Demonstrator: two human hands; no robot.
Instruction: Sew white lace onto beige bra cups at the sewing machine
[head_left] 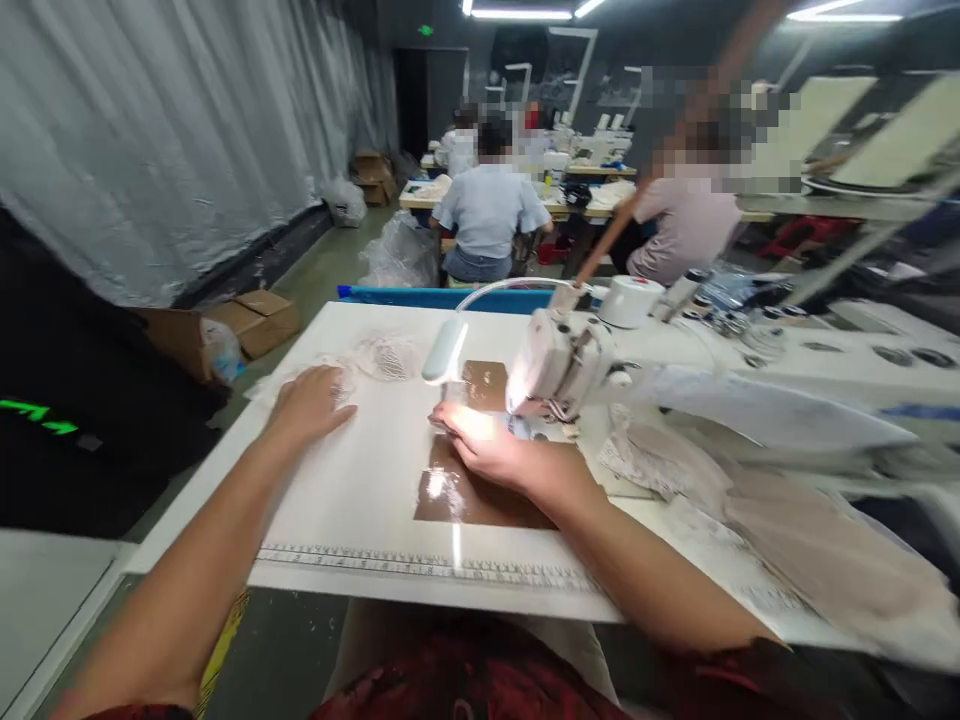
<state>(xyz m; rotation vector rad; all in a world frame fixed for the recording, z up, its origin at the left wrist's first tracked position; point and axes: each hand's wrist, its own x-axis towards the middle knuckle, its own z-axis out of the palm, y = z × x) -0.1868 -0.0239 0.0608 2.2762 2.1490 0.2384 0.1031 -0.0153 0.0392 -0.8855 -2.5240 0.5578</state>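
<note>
My left hand lies palm down at the left of the white sewing table, thumb apart from the fingers. Under and beside its fingers is pale lace fabric. My right hand is left of the sewing machine head, its fingers closed together; glare washes it out, and something small and dark at the fingertips cannot be made out. Below that hand is a shiny brown panel, with a smaller brown panel beyond. A lit lamp hangs just above.
Beige lace-edged fabric pieces lie right of the machine. A measuring tape strip runs along the front edge. Cardboard boxes stand on the floor at left. Ahead, a person in a light blue shirt and others sit at tables.
</note>
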